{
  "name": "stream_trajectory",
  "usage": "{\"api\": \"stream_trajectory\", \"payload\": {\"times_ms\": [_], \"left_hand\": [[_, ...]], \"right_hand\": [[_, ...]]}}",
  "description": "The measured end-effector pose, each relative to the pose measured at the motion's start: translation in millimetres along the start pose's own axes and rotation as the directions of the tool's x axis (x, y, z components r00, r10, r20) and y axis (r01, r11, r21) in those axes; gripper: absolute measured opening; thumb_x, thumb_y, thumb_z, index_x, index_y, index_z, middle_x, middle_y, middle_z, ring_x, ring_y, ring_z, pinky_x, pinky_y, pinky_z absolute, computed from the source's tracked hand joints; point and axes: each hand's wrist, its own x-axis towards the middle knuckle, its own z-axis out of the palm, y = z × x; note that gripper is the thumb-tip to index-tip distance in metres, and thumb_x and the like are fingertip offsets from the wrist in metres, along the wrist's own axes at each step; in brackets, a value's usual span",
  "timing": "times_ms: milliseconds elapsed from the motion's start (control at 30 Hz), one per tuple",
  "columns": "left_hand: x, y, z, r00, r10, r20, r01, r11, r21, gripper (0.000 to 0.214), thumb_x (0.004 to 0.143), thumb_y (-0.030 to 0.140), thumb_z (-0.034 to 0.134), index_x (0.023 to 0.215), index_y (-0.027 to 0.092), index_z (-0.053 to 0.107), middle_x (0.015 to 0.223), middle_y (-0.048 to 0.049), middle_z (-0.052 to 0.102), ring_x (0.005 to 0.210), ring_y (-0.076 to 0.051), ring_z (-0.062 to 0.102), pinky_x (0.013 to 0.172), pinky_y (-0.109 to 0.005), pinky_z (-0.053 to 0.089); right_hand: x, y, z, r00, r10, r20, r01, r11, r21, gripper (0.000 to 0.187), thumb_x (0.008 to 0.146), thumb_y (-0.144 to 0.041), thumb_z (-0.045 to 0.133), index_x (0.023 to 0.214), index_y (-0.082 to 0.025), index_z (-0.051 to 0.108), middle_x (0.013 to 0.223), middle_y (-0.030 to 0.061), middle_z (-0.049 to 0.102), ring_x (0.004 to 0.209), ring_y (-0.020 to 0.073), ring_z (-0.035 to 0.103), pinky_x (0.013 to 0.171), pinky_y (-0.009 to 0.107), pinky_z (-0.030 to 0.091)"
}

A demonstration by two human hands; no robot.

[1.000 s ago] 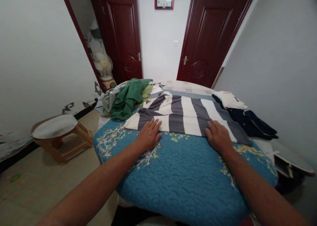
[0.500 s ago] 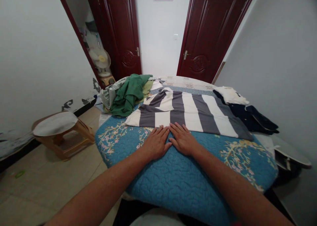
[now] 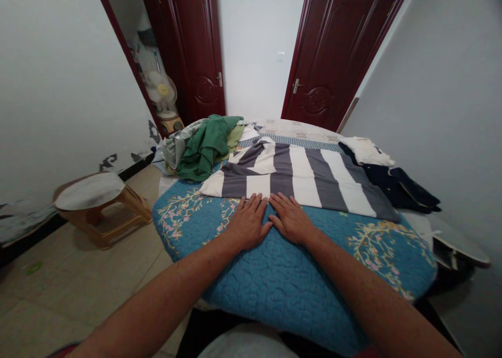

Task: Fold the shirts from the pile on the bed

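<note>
A garment with wide grey and white stripes [image 3: 301, 172] lies spread across the middle of the bench [image 3: 251, 310], its near edge running from a pointed left corner to a dark grey right end. Small folds and a bunched ridge break its far left part; the rest lies mostly flat. The left hand [image 3: 248, 223] and right hand [image 3: 291, 219] rest palm down just in front of it, fingers straight and side by side, gripping nothing, their fingertips at the near edge. The thumbs point inward, nearly meeting, with a narrow gap between the hands. Beneath them, a blue floral quilt [image 3: 274, 279] shows as a broad band from the garment to the rounded front rim, giving the hands room to slide sideways or back. On the left, a thin strip of quilt separates the garment from a heap topped by a green garment [image 3: 207, 143], near the bench's side. On the right, room is tighter: a folded navy garment [image 3: 378, 184] sits close by the striped end, a white garment [image 3: 364, 151] over its far part, both near the right wall [image 3: 451, 102]. Beyond, a pale patterned cloth [image 3: 292, 128] reaches the curved far rim. A brown plastic stool [image 3: 92, 191] stands on the floor, apart from the left side.
</note>
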Motion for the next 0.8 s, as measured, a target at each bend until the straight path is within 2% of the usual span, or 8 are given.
{"api": "stream_trajectory", "payload": {"times_ms": [200,467,700,800], "left_hand": [[0.8,-7.7,2.5,0.993,-0.116,0.037,0.116,0.993,0.015,0.077,0.105,0.066,0.04,0.164,0.017,0.047,0.172,-0.0202,0.041,0.162,-0.042,0.031,0.13,-0.07,0.019],[-2.8,-27.6,-6.8,0.941,-0.326,0.093,0.311,0.939,0.144,0.088,0.101,0.071,0.045,0.163,0.009,0.047,0.171,-0.0317,0.035,0.162,-0.048,0.027,0.128,-0.068,0.019],[-11.0,-67.7,-13.6,0.902,-0.427,0.055,0.399,0.877,0.269,0.088,0.103,0.068,0.036,0.166,0.007,0.041,0.17,-0.0342,0.034,0.16,-0.05,0.028,0.125,-0.068,0.022],[-15.5,-85.5,-11.8,0.903,-0.429,0.032,0.403,0.869,0.287,0.089,0.102,0.067,0.032,0.165,0.004,0.04,0.168,-0.036,0.035,0.159,-0.05,0.029,0.124,-0.069,0.021]], "right_hand": [[-6.9,3.2,-3.9,0.999,0.047,-0.017,-0.047,0.999,0.001,0.064,0.11,-0.051,0.041,0.166,-0.02,0.045,0.175,0.0093,0.036,0.163,0.031,0.029,0.134,0.054,0.02],[-30.3,21.6,-12.3,0.99,0.137,-0.014,-0.137,0.991,-0.005,0.067,0.111,-0.054,0.037,0.168,-0.019,0.042,0.176,0.0095,0.033,0.164,0.0303,0.026,0.134,0.055,0.017],[-52.6,51.5,-22.0,0.964,0.263,-0.042,-0.264,0.963,-0.046,0.065,0.112,-0.052,0.039,0.167,-0.018,0.042,0.176,0.0128,0.033,0.164,0.0295,0.028,0.134,0.055,0.018],[-63.2,65.7,-26.6,0.938,0.34,-0.062,-0.344,0.936,-0.077,0.067,0.112,-0.054,0.038,0.167,-0.017,0.041,0.176,0.014,0.032,0.164,0.0295,0.026,0.133,0.057,0.017]]}}
